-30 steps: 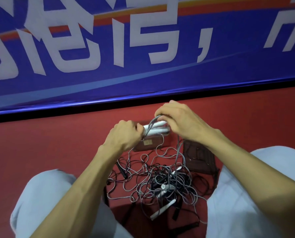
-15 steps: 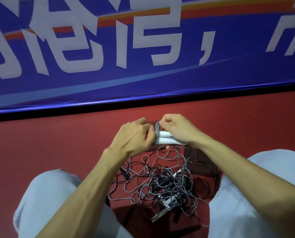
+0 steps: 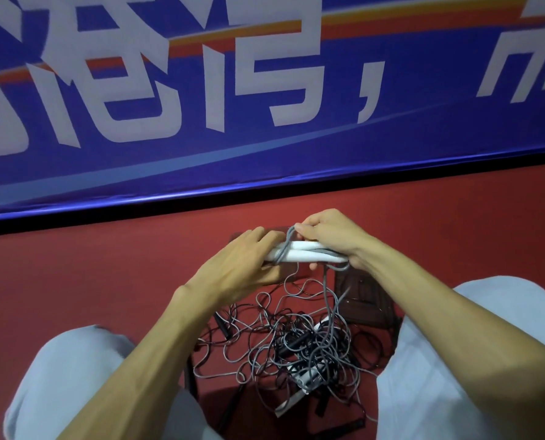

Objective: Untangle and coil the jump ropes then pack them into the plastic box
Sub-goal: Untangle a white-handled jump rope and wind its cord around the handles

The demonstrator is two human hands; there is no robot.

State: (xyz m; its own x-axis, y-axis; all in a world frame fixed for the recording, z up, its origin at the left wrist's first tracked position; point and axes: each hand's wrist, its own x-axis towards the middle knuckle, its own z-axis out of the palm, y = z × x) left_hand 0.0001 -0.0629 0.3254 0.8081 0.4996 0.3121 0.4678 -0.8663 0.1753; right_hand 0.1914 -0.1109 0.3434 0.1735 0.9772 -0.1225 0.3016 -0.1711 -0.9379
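Observation:
Two white jump-rope handles (image 3: 306, 253) lie side by side, held level between my hands above the floor. My left hand (image 3: 245, 262) grips their left end. My right hand (image 3: 331, 239) holds the right end and pinches the grey cord (image 3: 288, 239), which loops around the handles. From there the cord hangs down into a tangled pile of grey and black jump ropes (image 3: 296, 347) on the red floor between my knees. More white and black handles lie in the pile. A dark translucent plastic box (image 3: 364, 296) sits right of the pile, partly behind my right forearm.
A blue banner with large white characters (image 3: 264, 90) runs along the wall just beyond my hands. My knees in light trousers (image 3: 455, 360) flank the pile on both sides. A second dark box-like piece (image 3: 252, 239) shows behind my left hand.
My right hand has brought the grey cord over and around the left part of the handles, adding a wrap. My left hand's fingers lie flatter along the handles. The camera view shifted slightly.

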